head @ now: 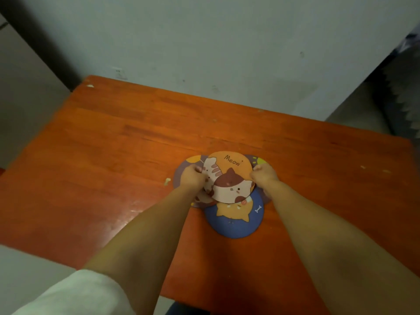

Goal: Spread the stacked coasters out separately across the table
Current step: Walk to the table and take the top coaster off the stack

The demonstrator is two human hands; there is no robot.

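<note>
A loose pile of round cartoon-cat coasters lies overlapped on the orange wooden table (113, 144). On top is an orange coaster (231, 176) marked "Meow". Under its near edge sticks out a blue coaster (234, 223) with an orange cat. A purple coaster (181, 169) shows on the left, and another purple coaster (259, 159) peeks out at the right. My left hand (192, 176) pinches the left edge of the orange coaster. My right hand (264, 175) pinches its right edge. My hands hide parts of the lower coasters.
A pale wall (227, 42) runs right behind the table's far edge. Small light crumbs (167, 181) lie on the wood left of the pile. A white sleeve (68, 296) shows at the bottom left. Floor and a dark jagged mat (404, 105) are at the right.
</note>
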